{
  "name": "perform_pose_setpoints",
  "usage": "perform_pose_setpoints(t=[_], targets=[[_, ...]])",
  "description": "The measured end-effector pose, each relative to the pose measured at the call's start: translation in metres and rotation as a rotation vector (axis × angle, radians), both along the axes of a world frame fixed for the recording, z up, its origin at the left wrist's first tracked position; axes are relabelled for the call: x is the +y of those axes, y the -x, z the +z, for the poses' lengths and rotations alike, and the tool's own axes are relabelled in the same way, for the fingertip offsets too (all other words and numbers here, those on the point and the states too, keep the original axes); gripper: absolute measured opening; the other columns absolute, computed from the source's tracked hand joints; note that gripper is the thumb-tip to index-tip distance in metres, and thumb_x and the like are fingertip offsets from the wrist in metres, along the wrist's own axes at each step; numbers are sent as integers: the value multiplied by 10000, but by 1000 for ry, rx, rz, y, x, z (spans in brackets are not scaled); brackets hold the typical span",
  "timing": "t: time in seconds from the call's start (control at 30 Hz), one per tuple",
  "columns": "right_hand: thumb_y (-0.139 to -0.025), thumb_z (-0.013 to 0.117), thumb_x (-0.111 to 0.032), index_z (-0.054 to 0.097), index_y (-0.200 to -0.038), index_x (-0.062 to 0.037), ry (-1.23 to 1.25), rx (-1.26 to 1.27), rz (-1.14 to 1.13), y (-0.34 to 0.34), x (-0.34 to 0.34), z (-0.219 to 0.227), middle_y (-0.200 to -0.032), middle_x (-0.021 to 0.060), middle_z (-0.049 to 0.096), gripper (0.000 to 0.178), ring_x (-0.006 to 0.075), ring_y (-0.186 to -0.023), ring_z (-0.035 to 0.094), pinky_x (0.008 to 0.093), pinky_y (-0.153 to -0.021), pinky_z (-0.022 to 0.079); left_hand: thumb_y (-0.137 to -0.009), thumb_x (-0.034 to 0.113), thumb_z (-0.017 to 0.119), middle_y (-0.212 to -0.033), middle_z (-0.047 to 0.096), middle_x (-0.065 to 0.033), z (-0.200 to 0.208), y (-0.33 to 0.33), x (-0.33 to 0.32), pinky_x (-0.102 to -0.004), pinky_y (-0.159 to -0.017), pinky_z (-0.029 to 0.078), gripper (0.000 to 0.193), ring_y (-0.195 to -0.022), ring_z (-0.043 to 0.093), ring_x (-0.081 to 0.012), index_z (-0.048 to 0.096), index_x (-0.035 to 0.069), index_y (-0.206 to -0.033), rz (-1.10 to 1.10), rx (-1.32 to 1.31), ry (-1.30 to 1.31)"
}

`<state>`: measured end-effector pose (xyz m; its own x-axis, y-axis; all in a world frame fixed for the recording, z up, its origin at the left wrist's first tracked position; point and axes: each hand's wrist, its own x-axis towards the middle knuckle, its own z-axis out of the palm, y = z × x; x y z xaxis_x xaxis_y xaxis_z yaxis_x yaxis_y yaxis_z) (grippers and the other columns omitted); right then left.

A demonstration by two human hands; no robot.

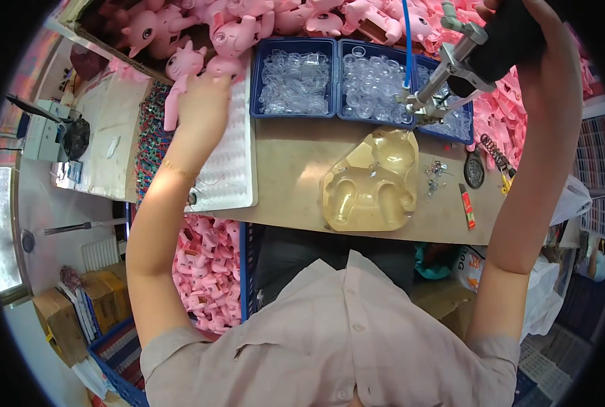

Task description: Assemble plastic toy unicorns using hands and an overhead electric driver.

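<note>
My left hand (206,102) reaches to the upper left, over a white foam tray (238,173). Its fingers are closed around a pink toy animal (184,62), whose head and a long limb show beside the hand; the fingertips are hidden. My right arm is raised, and my right hand (541,34) wraps the black body (511,42) of a metal-armed fixture (458,64) at the upper right. A blue hose (407,41) runs down to the fixture. A clear moulded plastic tray (374,183) shaped like an animal lies on the table in front of me.
Blue bins of clear plastic parts (294,81) line the table's back, with heaped pink toys (363,20) behind. Small metal pieces (437,175), a red cutter (466,207) and a black oval object (474,168) lie to the right. A crate of pink parts (207,278) stands lower left.
</note>
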<state>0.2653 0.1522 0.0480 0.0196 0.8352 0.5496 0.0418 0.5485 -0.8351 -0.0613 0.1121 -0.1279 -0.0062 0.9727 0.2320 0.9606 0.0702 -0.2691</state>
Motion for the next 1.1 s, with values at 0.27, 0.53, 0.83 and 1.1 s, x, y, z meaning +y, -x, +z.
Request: perform_pose_setpoints(t=[0.27,0.53,0.83,1.1], targets=[[-830,641,-299,512,-1191,35,39,-56,14,-13,-3,4,-762,59,588,508,160,-701,599,278,-668,500,-828,56,665,-1242,532,-82,56,-56,-111,-350,-970,456,586,-1133,540,-187,405,60,-1353,-174,-1615,-251],[-805,714,-265,566,-1045,-4,113,2,-25,-20,-4,13,-723,33,567,384,111,-611,572,243,-559,474,-779,103,712,-1357,476,-112,-36,-140,-84,-337,-1045,361,656,-1254,457,-210,407,39,-1356,-487,-1929,670],[-829,687,-201,563,-1047,-1,95,51,-15,-17,8,-3,-719,21,565,321,92,-614,556,225,-550,447,-804,119,648,-1184,608,-123,9,-186,-59,-376,-861,489,396,-1002,604,-293,575,14,-1178,-664,-942,79],[-837,700,-113,567,-1055,20,-496,478,530,-14,34,-53,-720,-22,563,288,31,-593,508,187,-526,393,-814,298,617,-1175,623,-117,-27,-226,-44,-308,-599,472,425,-650,584,-181,641,-7,-1109,-670,-539,-57]])
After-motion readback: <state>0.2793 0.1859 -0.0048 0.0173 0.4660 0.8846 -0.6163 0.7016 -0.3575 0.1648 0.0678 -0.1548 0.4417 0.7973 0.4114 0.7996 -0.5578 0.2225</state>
